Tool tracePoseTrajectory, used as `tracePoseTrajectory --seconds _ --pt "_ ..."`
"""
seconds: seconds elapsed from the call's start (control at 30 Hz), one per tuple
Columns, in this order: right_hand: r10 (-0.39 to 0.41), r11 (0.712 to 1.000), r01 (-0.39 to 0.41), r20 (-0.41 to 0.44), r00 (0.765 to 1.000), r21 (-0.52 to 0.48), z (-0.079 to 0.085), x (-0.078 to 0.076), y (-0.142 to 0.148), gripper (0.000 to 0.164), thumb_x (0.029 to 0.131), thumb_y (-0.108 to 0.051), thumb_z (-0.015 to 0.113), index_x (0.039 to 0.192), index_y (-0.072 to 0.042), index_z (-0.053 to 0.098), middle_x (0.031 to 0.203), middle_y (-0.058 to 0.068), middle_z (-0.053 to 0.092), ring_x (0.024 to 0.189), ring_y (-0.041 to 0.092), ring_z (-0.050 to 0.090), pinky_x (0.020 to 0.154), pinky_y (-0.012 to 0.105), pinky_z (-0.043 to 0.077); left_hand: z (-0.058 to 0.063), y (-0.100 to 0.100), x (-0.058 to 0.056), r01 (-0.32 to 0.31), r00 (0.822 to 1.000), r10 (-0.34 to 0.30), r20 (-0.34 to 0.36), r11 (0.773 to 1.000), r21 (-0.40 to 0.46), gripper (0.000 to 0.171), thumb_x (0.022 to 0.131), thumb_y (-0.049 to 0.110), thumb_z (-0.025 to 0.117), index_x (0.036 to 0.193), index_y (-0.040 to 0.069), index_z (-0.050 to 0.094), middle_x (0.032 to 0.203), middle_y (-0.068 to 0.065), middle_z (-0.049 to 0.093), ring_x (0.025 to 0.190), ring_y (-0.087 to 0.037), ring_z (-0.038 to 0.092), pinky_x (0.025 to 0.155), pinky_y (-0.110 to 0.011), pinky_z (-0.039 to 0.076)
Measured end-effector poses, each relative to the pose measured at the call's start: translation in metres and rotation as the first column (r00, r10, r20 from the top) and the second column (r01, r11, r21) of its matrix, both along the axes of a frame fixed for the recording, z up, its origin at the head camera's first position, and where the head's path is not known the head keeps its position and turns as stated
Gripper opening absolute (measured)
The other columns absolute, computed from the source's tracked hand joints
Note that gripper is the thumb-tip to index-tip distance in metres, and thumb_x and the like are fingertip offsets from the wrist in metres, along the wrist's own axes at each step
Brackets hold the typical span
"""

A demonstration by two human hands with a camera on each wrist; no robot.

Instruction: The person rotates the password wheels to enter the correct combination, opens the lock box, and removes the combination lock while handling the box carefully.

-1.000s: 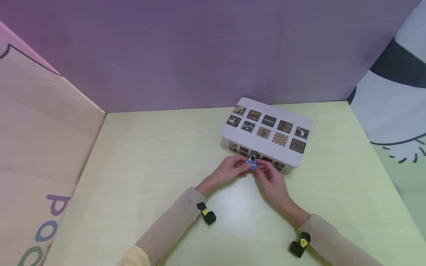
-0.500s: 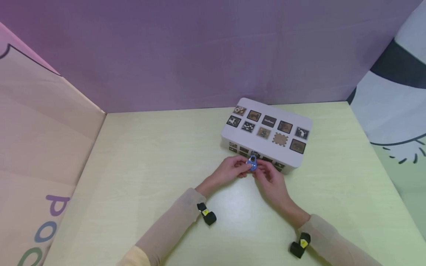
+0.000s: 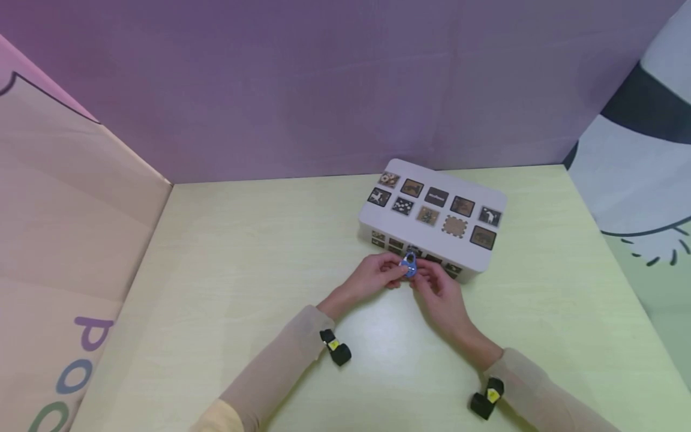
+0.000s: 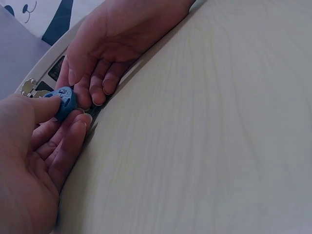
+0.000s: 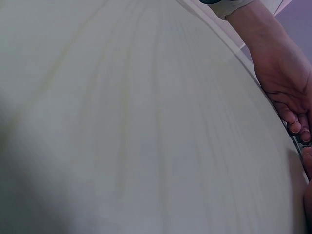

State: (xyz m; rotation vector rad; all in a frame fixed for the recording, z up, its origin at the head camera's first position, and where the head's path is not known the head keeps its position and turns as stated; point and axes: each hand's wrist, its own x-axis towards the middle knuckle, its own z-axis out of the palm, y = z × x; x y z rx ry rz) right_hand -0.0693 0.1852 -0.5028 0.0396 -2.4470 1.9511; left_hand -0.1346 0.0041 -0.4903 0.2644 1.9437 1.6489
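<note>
Head view: nothing is being shifted since a second ago; the small blue padlock [image 3: 409,264] is still being pinched between the left hand [image 3: 372,276] and the right hand [image 3: 439,291], at the front edge of the white box [image 3: 432,210].
Left wrist view: the padlock [image 4: 63,101] is being clamped by the left thumb and fingers [image 4: 73,134]; the right fingers [image 4: 95,83] are being curled against it, beside a metal hasp [image 4: 29,87].
Right wrist view: only the table [image 5: 122,122] and the left hand [image 5: 285,78] are being shown; the work at the lock is judged stalled in fine fiddling.

Blue padlock [image 3: 409,264] mostly behind fingers [image 3: 393,271]

A staged recording booth is suggested: a pale yellow-green wooden table [image 3: 227,264] is enclosed by a plain purple backdrop [image 3: 324,78] at 12 o'clock, with printed cartoon panels at 9 o'clock [image 3: 65,252] and 3 o'clock [image 3: 642,150].
</note>
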Motion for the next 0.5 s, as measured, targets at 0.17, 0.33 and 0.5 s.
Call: tracePoseTrajectory --seconds 0.17,0.33,0.5 --pt "0.002 1.000 -0.002 0.001 1.000 0.002 -0.0022 -0.0007 0.0006 0.033 0.103 -0.003 0.058 0.135 0.003 0.057 0.114 0.020 0.069 0.096 0.014 0.068 0.088 0.020 0.059 0.0002 0.0005 0.0005 -0.001 1.000 0.001 -0.003 1.000 -0.004 0.023 0.101 0.018 0.067 0.117 0.001 0.068 0.100 -0.010 0.072 0.081 -0.015 0.067 0.079 -0.027 0.063" --pt "0.008 1.000 -0.008 -0.010 1.000 0.008 -0.0037 -0.0007 0.0013 0.032 0.104 -0.004 0.058 0.135 0.003 0.057 0.114 0.020 0.069 0.097 0.014 0.068 0.088 0.020 0.059 0.0016 0.0008 0.0009 -0.005 1.000 0.004 -0.019 1.000 -0.014 0.021 0.101 0.017 0.067 0.116 0.002 0.068 0.097 -0.008 0.072 0.080 -0.014 0.067 0.077 -0.026 0.063" --pt "0.006 1.000 -0.006 -0.018 1.000 0.010 -0.0034 -0.0007 0.0015 0.032 0.103 -0.003 0.058 0.135 0.003 0.057 0.113 0.019 0.069 0.096 0.014 0.067 0.087 0.020 0.059 0.0025 0.0014 0.0012 -0.008 1.000 0.007 -0.031 1.000 -0.027 0.021 0.101 0.017 0.067 0.115 0.002 0.069 0.096 -0.006 0.072 0.080 -0.014 0.067 0.076 -0.026 0.062"
